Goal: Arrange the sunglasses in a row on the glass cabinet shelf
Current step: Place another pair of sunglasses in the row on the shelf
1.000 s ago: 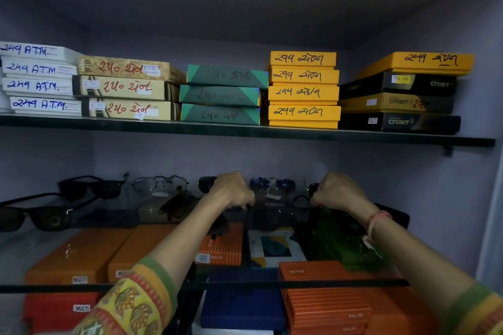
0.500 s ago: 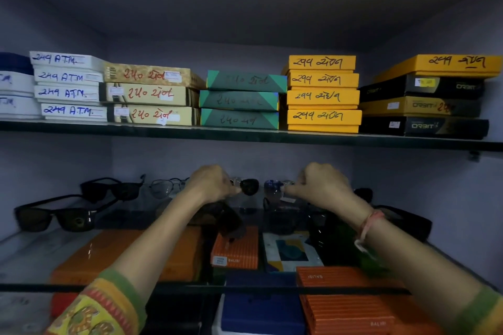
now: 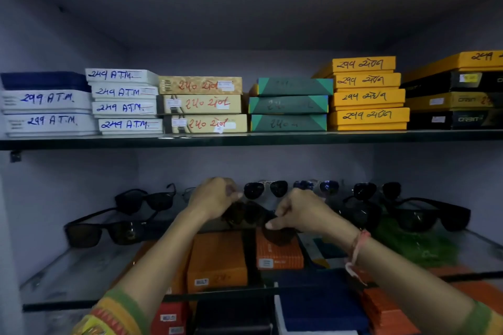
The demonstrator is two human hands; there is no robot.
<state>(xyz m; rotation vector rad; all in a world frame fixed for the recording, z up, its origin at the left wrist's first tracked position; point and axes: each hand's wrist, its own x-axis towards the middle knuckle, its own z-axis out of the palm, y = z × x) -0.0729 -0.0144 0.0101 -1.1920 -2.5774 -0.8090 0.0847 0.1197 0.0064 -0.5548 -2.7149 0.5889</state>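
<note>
Both my hands reach onto the glass shelf (image 3: 81, 275) and hold one pair of dark brown sunglasses (image 3: 246, 213) between them. My left hand (image 3: 215, 198) grips its left end, my right hand (image 3: 302, 212) its right end. Behind them a row stands along the back wall: black aviators (image 3: 265, 189), blue-lensed aviators (image 3: 317, 187) and another dark pair (image 3: 377, 190). At the left sit two black pairs (image 3: 147, 198) (image 3: 109, 231). A large black pair (image 3: 432, 216) rests at the right.
Stacks of labelled boxes fill the upper shelf (image 3: 245, 140): white (image 3: 125, 100), beige (image 3: 202, 103), green (image 3: 288, 105), yellow (image 3: 367, 95) and black-and-yellow (image 3: 457, 100). Orange boxes (image 3: 217, 261), a blue one (image 3: 318, 304) and red ones show through the glass below.
My hands have come lower and closer together with the brown sunglasses. The view has shifted left, so the boxes and the back row appear further right.
</note>
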